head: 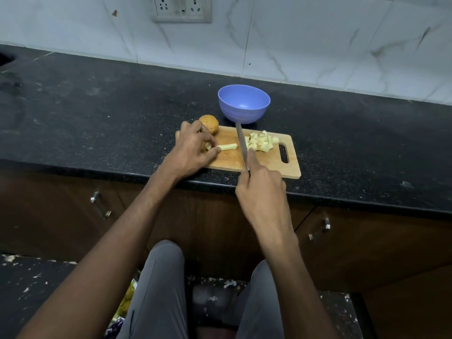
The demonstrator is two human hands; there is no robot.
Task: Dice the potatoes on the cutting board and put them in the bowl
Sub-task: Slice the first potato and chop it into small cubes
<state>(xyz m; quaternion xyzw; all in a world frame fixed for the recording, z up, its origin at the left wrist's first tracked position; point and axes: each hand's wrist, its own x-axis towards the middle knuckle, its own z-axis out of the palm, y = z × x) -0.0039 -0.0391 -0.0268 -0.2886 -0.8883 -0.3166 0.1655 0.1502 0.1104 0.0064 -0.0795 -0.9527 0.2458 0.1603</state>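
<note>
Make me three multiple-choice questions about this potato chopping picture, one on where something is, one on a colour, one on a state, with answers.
1. Where is the whole potato?
A. far left corner of the cutting board
B. inside the bowl
C. on the floor

2. What colour is the bowl?
A. red
B. blue
C. white

3. What does the right hand hold?
A. nothing
B. a spoon
C. the knife

Answers: 1 A, it sits behind the left hand; 2 B, it is plainly blue; 3 C, its fingers wrap the handle, blade beside the diced potato pieces.
</note>
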